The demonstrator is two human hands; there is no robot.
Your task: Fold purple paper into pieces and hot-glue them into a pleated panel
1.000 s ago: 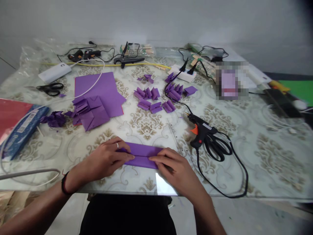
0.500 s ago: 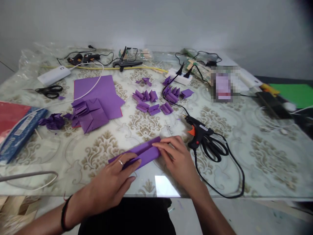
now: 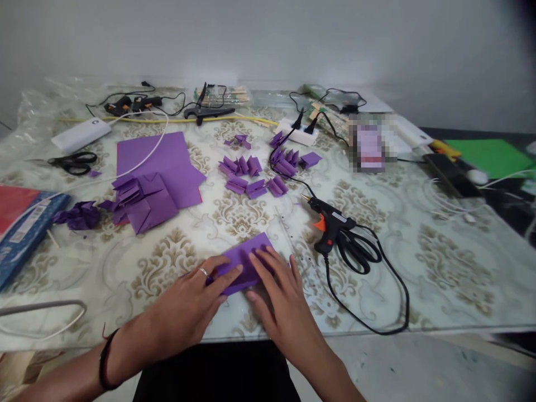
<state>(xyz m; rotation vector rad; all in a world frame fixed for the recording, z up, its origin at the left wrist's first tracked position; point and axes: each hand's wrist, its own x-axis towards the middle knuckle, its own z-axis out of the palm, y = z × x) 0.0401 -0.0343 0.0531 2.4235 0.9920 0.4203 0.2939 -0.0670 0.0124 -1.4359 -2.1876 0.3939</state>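
A folded purple paper strip [image 3: 242,258] lies near the table's front edge. My left hand [image 3: 190,304], a ring on one finger, rests on its left end with fingers stretched flat. My right hand [image 3: 276,290] presses flat on its right part, fingers extended. Further back lie several small pleated purple pieces [image 3: 251,173], and at the left a purple sheet [image 3: 157,159] with larger folded pieces [image 3: 142,198] on it.
A black glue gun [image 3: 330,220] and black scissors [image 3: 358,251] lie right of my hands, with a cord looping to the table edge. Another pair of scissors [image 3: 71,162], a white box [image 3: 81,134], a power strip [image 3: 299,134] and a blue packet [image 3: 20,234] stand around the patterned table [image 3: 439,268].
The strip has been turned and folded shorter. Both hands have moved closer together and now press flat on it. The view has shifted slightly to the right.
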